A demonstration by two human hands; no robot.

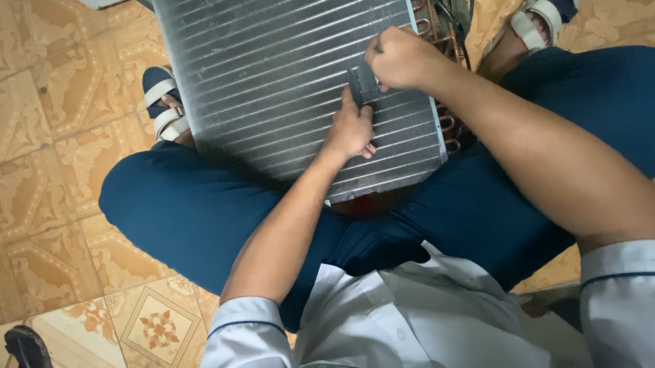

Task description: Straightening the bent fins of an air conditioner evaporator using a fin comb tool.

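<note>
1. The finned metal coil (290,65) lies tilted between the person's knees, its lower edge resting on the lap and its upper part going out of view at the top.
2. The right hand (403,56) is closed around a small dark comb tool (362,83), which touches the fins near the right side of the coil.
3. The left hand (349,129) lies just below the tool, palm down on the fins with fingers loosely bent; it grips nothing and seems to steady the coil.
4. The copper tube bends (440,44) stick out along the right edge.
5. In my judgement the coil is stiff as a whole and rather light, but its thin fins bend easily and may be sharp. It is safer to hold it by the side frame, not by the fins or the tubes.
6. The floor tiles (55,185) are around the legs, and a dark sandal (34,365) lies at the lower left.
</note>
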